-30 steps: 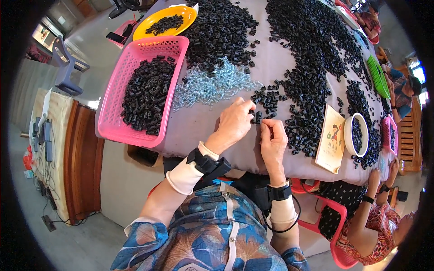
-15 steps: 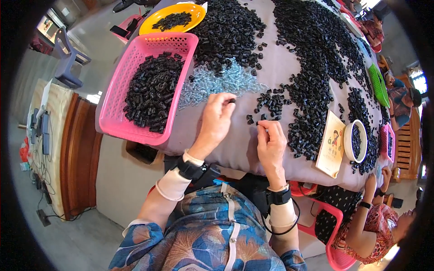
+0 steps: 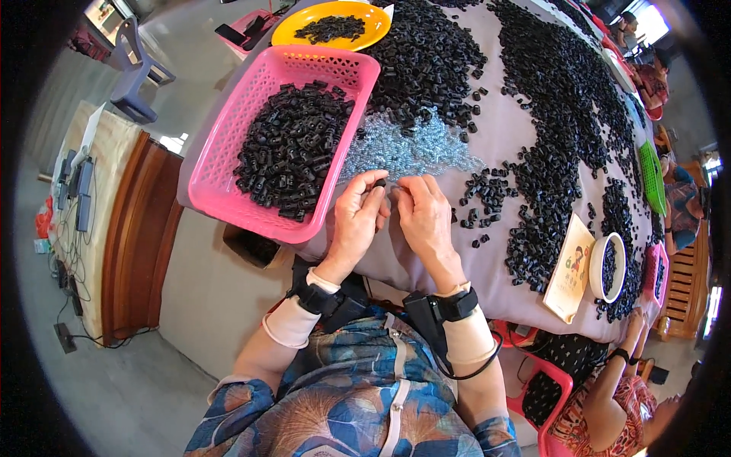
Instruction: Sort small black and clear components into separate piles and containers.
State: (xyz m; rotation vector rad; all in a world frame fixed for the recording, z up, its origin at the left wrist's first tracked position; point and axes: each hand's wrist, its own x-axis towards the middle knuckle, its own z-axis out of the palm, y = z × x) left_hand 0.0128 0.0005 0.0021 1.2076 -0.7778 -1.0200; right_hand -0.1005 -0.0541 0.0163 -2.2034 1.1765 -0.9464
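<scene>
Left hand (image 3: 356, 221): was raised over the near edge of the worktop (image 3: 495, 129), thumb and fingers pinched narrow on one small black piece (image 3: 380, 183).
Black piece: sat at the left fingertips, just on the near side of the pile of clear bluish bits (image 3: 419, 145).
Right hand (image 3: 425, 217): stood just beside the left hand, back upward, fingers curled and drawn close together, tips pointing toward the held piece; whether they gripped anything could not be told.
Bluish pile: lay beyond both hands, between the large pink basket (image 3: 228, 206) and a loose cluster of black pieces (image 3: 487, 194).
Large pink basket: stood left of the left hand and contained a heap of black parts (image 3: 293, 152).
Loose cluster: lay to the right of the right hand, a few pieces scattered toward the near edge.
Far left heap (image 3: 426, 57): black parts, spread behind the bluish pile.
Main heap (image 3: 560, 114): black parts, spread in a long band along the right portion of the worktop.
Yellow plate (image 3: 285, 34): stood behind the large pink basket and carried small dark bits (image 3: 331, 29).
Booklet (image 3: 567, 286): lay at the right, near the edge, beside a white bowl (image 3: 622, 263).
Green basket (image 3: 652, 179): stood at the far right side.
Co-worker (image 3: 609, 411): sat at the lower right, in a red patterned top.
</scene>
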